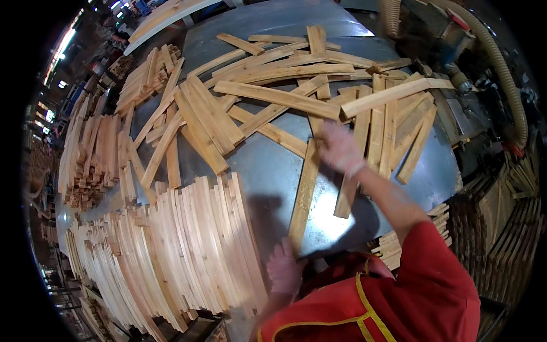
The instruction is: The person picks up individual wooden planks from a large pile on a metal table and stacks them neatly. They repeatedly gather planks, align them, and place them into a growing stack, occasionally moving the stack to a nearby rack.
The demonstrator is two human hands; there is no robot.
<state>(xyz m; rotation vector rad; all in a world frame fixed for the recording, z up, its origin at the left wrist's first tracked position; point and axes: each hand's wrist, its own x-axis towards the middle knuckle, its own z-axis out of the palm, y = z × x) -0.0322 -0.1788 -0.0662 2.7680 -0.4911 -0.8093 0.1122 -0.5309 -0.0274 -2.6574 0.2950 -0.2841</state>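
A long wooden strip [303, 196] slants across the near part of the metal table, its near end at my left hand and its far end at my right. My left hand [283, 271], in a pale pinkish glove, is closed on the near end, close to the table's front edge. Farther out, my right hand [341, 149], gloved alike and slightly blurred, has its fingers curled at the far end. Just beyond it, a loose strip [387, 98] lies on top of other strips. Another strip [347, 194] passes beneath my right wrist.
Loose strips are heaped across the metal table [265, 154]. A tight row of pale strips [188, 245] stands at the near left, with a taller stack [91, 154] behind it. A ribbed hose [507, 74] curves down at the right beside machinery. More strips [439, 219] lie by my right elbow.
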